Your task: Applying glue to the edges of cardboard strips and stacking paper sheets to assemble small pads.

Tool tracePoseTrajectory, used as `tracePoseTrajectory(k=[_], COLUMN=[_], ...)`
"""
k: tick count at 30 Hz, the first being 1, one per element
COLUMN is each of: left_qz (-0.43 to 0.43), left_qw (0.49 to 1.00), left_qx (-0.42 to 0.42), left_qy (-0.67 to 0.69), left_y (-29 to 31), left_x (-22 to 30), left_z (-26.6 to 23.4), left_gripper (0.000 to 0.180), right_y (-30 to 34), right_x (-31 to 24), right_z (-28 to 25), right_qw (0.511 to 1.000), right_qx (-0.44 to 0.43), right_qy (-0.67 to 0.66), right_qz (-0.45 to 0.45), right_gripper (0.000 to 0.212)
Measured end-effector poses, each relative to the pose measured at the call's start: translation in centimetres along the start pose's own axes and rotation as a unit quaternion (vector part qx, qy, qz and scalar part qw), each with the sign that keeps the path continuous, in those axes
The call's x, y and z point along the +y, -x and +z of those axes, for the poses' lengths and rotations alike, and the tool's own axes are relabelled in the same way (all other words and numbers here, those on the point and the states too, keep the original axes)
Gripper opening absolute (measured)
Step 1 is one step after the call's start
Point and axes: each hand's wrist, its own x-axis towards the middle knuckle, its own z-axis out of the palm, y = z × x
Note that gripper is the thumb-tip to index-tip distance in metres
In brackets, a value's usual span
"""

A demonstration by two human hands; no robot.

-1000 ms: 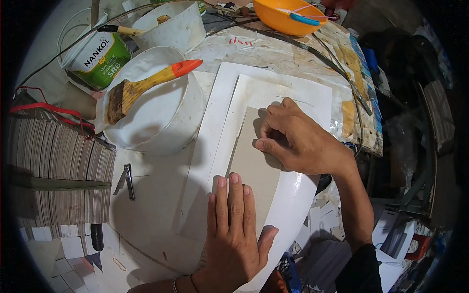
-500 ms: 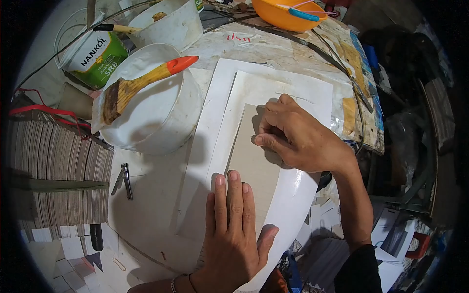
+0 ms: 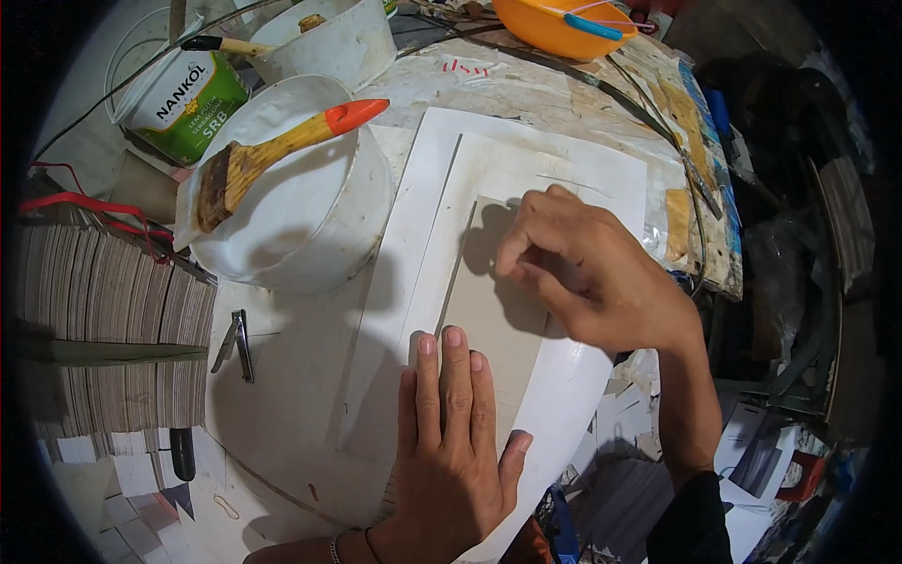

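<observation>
My left hand lies flat, fingers stretched out, on the lower part of a grey-beige cardboard strip. The strip rests on a larger off-white board, which lies over white sheets. Above the strip's upper right part is my right hand, its fingers curled in and the thumb close to the index finger. Whatever may be inside its grip is hidden. A shadow of this hand falls on the strip.
Left of the sheets stands a white tub of white paste with a wooden-handled brush across it. A nail clipper lies below the tub. Stacked grey boards fill the left side. An orange basin sits at the far edge.
My right hand has lifted slightly off the strip and shifted a little right, its shadow spreading on the strip. The left hand stays flat in place.
</observation>
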Motion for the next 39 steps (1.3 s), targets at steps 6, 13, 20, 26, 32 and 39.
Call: tracePoseTrajectory(k=[6, 13, 20, 26, 32, 39], left_qz=[-0.003, -0.007, -0.013, -0.006, -0.006, -0.008], left_qw=[1.0, 1.0, 1.0, 0.999, 0.999, 1.0], left_qx=[0.005, 0.006, 0.007, 0.023, 0.025, 0.024], left_qy=[0.011, 0.012, 0.009, 0.025, 0.024, 0.013], left_y=[0.0, 0.0, 0.0, 0.1, 0.1, 0.0], left_x=[0.0, -0.1, -0.1, -0.4, -0.5, -0.5], left_z=[0.0, 0.0, 0.1, 0.7, 0.6, 0.7], left_gripper=[0.086, 0.085, 0.084, 0.083, 0.082, 0.083], right_y=[0.1, -0.2, -0.2, 0.1, 0.0, -0.1], right_x=[0.1, -0.4, -0.5, -0.2, -0.1, -0.5], right_z=[0.2, 0.2, 0.8, 1.1, 1.4, 1.3], right_qw=[0.996, 0.994, 0.996, 0.996, 0.997, 0.997], right_qx=[-0.05, -0.086, -0.07, -0.061, -0.057, -0.054], right_qy=[-0.044, -0.012, -0.002, 0.04, 0.036, 0.01], right_qz=[0.056, 0.062, 0.063, 0.051, 0.044, 0.059], right_gripper=[0.018, 0.023, 0.022, 0.027, 0.022, 0.019])
